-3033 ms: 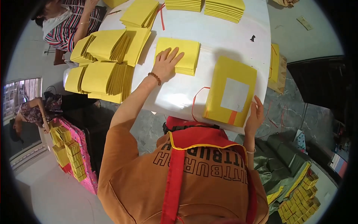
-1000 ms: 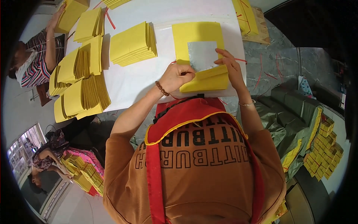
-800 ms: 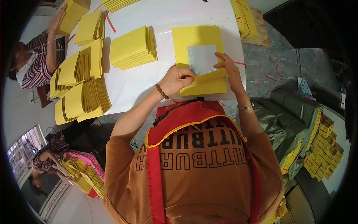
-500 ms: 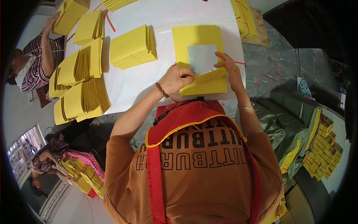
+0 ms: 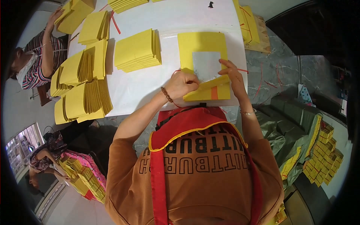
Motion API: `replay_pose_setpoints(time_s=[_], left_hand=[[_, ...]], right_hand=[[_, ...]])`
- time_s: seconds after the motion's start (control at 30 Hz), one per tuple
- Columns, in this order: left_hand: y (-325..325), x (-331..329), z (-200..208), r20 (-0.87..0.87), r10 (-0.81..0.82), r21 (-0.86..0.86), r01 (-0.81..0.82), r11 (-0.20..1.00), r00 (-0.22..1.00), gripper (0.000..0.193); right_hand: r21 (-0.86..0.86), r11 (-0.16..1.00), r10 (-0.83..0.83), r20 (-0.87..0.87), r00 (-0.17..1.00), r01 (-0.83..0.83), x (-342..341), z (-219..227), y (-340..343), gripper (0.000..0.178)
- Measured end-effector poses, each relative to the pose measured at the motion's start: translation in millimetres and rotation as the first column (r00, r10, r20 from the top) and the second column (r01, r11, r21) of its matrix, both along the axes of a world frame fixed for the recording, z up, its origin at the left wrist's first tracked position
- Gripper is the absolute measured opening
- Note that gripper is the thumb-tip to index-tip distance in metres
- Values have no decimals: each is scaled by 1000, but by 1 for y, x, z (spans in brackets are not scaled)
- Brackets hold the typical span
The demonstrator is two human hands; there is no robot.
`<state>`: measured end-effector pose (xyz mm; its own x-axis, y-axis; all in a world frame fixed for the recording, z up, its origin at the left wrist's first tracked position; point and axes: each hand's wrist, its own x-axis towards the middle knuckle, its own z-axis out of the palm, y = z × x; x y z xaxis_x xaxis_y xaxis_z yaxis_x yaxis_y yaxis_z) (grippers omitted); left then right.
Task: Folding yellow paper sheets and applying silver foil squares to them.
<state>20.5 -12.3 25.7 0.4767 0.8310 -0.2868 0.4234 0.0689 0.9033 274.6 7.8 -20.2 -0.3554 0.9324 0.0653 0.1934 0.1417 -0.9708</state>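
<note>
In front of me lies a stack of yellow paper [image 5: 202,42] with a silver-grey square [image 5: 207,64] on its upper face. My left hand [image 5: 182,85] is closed in a pinch at the left side, on the raised near flap of a yellow sheet. Under that flap an orange patch [image 5: 214,93] shows on the paper below. My right hand [image 5: 233,77] rests at the right edge of the silver square and the yellow sheet, its fingers stretched out and slightly apart.
A folded yellow paper stack [image 5: 138,52] sits left of my work. More fanned bundles [image 5: 84,98] crowd the table's left edge. Red strips [image 5: 115,23] lie on the white tabletop [image 5: 138,88]. A co-worker's hand [image 5: 55,17] touches a far-left bundle; another person [image 5: 48,157] handles yellow stacks lower left.
The near flap stands more lifted, and the orange patch beneath it has come into sight. Both hands keep nearly the same places on the paper; the whole view has shifted slightly.
</note>
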Motion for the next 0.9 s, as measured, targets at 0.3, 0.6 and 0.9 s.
replay_pose_setpoints(time_s=[0.3, 0.6, 0.9], left_hand=[[2, -4, -3, 111, 203, -212, -176, 961, 973, 15], [-7, -34, 11, -125, -196, 448, 231, 864, 973, 62], [-17, -26, 8, -301, 153, 829, 178, 530, 941, 35]], right_hand=[[55, 993, 104, 78, 991, -109, 6, -1, 1, 22], [124, 989, 64, 107, 992, -77, -1, -1, -2, 27], [345, 932, -30, 374, 927, -109, 4, 39, -10, 22]])
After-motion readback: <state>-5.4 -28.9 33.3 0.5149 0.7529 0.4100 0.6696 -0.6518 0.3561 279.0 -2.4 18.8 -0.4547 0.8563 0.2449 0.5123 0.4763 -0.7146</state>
